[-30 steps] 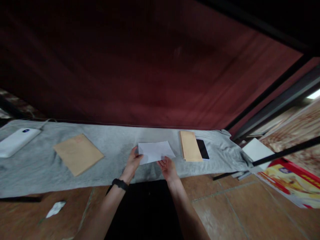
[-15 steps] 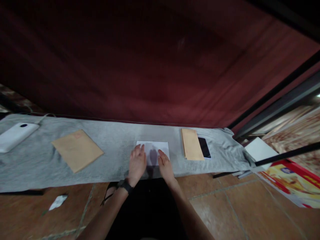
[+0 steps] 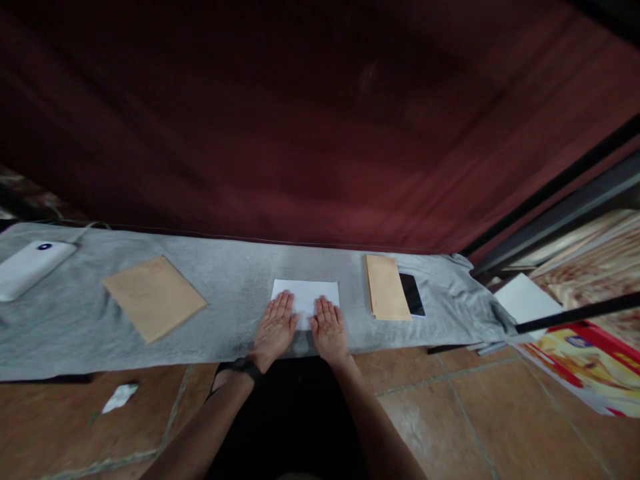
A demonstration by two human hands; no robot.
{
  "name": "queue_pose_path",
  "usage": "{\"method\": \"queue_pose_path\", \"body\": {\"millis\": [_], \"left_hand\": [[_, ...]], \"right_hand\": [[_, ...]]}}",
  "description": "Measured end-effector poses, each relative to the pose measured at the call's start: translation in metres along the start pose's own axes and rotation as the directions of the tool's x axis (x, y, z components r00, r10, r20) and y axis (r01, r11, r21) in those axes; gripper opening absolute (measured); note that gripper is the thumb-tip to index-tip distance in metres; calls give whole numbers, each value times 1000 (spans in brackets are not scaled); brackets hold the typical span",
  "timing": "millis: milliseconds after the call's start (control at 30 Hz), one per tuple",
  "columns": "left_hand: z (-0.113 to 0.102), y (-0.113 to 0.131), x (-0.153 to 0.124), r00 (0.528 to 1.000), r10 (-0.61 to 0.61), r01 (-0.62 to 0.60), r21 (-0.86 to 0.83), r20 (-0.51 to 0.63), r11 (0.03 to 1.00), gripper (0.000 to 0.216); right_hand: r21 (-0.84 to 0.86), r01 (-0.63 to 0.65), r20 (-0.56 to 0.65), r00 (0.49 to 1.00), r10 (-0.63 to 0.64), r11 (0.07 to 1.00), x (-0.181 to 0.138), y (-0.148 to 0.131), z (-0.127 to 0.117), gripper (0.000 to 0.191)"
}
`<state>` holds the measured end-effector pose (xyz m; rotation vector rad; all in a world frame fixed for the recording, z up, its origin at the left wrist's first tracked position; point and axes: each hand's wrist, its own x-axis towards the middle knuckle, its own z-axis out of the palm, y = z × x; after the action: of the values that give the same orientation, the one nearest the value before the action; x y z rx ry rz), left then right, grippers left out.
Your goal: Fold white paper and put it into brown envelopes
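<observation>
A white sheet of paper (image 3: 306,294) lies flat on a grey cloth (image 3: 235,293). My left hand (image 3: 275,329) rests palm down on the sheet's near left part, fingers stretched out. Beside it, my right hand (image 3: 329,329) lies flat on the near right part, fingers out as well. Both hands press the paper against the cloth and cover its near edge. A dark watch sits on my left wrist.
A brown envelope (image 3: 154,297) lies left of the paper; a stack of brown envelopes (image 3: 386,296) and a black phone (image 3: 413,294) lie to the right. A white power bank (image 3: 30,268) sits far left. A paper scrap (image 3: 119,397) lies on the tiled floor, a colourful poster (image 3: 580,360) at right.
One second ago both hands held the white sheet lifted and tilted. They lowered it onto the cloth, and both palms now lie flat on it, side by side.
</observation>
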<state>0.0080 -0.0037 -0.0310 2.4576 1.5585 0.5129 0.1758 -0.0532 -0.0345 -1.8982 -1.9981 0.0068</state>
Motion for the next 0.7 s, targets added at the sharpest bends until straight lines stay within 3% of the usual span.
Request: {"method": "queue_pose_path", "body": {"millis": [200, 367, 467, 567, 700], "left_hand": [[-6, -21, -6, 992, -117, 118, 23, -38, 993, 62], [-9, -14, 1, 987, -146, 150, 63, -71, 987, 61], [-6, 4, 18, 997, -36, 39, 38, -70, 999, 59], [3, 19, 40, 992, 124, -124, -5, -10, 992, 58], [16, 20, 60, 982, 173, -173, -8, 81, 985, 59]], "right_hand": [[-5, -74, 10, 997, 74, 997, -6, 30, -8, 53], [29, -124, 4, 992, 124, 992, -5, 38, -15, 51], [69, -135, -16, 991, 136, 988, 12, 27, -18, 51], [130, -66, 20, 998, 64, 989, 38, 9, -16, 51], [170, -13, 76, 997, 0, 985, 63, -8, -5, 51]]}}
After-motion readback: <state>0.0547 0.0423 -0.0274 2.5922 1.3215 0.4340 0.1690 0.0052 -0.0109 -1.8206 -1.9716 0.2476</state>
